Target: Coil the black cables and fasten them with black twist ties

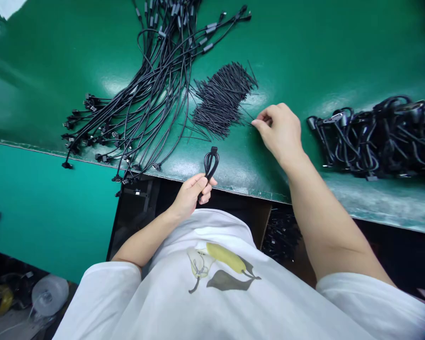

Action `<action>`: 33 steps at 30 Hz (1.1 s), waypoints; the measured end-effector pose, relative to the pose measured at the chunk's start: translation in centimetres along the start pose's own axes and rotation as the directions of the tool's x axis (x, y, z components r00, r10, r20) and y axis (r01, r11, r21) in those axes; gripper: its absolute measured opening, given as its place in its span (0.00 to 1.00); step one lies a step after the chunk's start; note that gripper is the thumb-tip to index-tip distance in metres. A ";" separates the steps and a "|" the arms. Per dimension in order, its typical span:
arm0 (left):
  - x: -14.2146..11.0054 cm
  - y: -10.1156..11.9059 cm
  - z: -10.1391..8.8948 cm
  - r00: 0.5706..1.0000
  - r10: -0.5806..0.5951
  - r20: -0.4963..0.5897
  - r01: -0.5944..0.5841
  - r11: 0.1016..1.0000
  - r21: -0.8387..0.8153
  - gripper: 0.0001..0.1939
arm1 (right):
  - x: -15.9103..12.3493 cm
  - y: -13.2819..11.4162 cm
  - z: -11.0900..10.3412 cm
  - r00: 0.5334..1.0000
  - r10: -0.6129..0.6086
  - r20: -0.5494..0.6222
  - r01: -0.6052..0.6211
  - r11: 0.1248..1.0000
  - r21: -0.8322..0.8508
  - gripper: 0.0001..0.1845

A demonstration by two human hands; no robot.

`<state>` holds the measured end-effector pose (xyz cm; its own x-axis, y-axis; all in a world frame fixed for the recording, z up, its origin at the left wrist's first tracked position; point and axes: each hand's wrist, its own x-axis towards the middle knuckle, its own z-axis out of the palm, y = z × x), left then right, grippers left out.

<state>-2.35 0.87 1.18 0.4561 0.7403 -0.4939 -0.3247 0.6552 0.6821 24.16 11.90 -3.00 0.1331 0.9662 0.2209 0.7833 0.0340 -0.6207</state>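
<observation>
My left hand (194,191) is closed around a folded black cable (211,163), whose looped end sticks up above my fingers at the near edge of the green table (304,52). My right hand (279,130) reaches over the table with thumb and fingers pinched at the right edge of a pile of thin black twist ties (221,97). Whether a tie sits in the pinch is too small to make out.
A spread of several loose black cables (141,104) with connectors fans out to the left of the ties. Bundled coiled cables (382,134) lie in a row at the right. Below the table edge is a dark box (281,233) holding more black cables.
</observation>
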 end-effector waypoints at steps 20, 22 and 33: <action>1.4 0.0 -1.1 0.985 0.145 0.097 -0.175 0.799 0.576 0.28 | -11.0 -10.9 -1.6 0.517 -0.814 0.264 0.855 0.509 -0.102 0.18; 1.4 0.4 -1.3 0.988 0.077 0.131 -0.144 0.753 0.642 0.27 | -10.3 -11.2 -1.7 0.356 -0.890 0.286 0.933 0.353 -0.064 0.19; 1.2 1.5 -1.5 0.985 -0.019 0.171 -0.107 0.708 0.698 0.30 | -10.2 -10.8 -2.1 0.502 -0.779 0.376 0.861 0.490 -0.135 0.16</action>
<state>-3.54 3.02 0.81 0.5969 0.6911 -0.4077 0.2998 0.2792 0.9122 15.59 1.18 3.07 -0.7715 0.5548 0.3115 0.5806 0.8141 -0.0122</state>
